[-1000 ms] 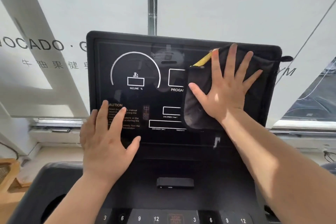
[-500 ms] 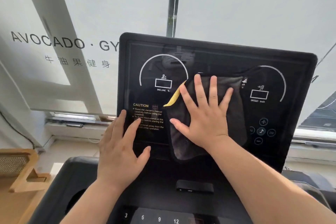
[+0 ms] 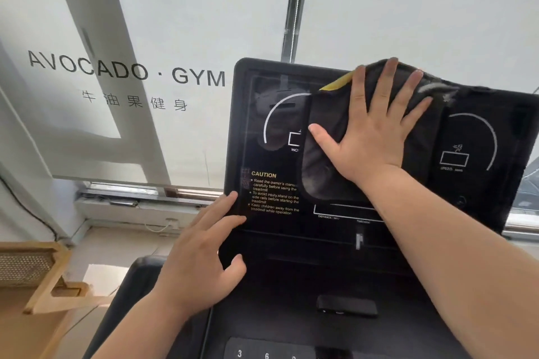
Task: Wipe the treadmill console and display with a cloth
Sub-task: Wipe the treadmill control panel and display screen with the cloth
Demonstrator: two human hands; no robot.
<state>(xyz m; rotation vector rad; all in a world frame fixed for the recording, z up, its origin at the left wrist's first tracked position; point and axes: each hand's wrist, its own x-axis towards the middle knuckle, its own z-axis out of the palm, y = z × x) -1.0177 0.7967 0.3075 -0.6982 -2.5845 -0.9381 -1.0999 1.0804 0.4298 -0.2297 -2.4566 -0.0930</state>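
The black treadmill display [image 3: 472, 183] stands upright, with white arcs and an orange CAUTION label. A dark cloth [image 3: 323, 160] with a yellow edge lies flat against its upper middle, reaching the top rim. My right hand [image 3: 376, 131] presses on the cloth with fingers spread. My left hand [image 3: 201, 259] rests open on the display's lower left edge, fingers on the panel beside the CAUTION text, holding nothing. The console [image 3: 291, 300] below carries a small black clip and numbered keys at the bottom.
A frosted window [image 3: 125, 73] with "AVOCADO · GYM" lettering stands behind the display. A metal sill runs under it. A wooden rack [image 3: 40, 277] sits low on the left. A black handrail [image 3: 131, 294] curves by my left wrist.
My right hand slid the cloth from the right side to the middle, then up to the display's top rim. My left hand stayed on the lower left edge. The view swung left.
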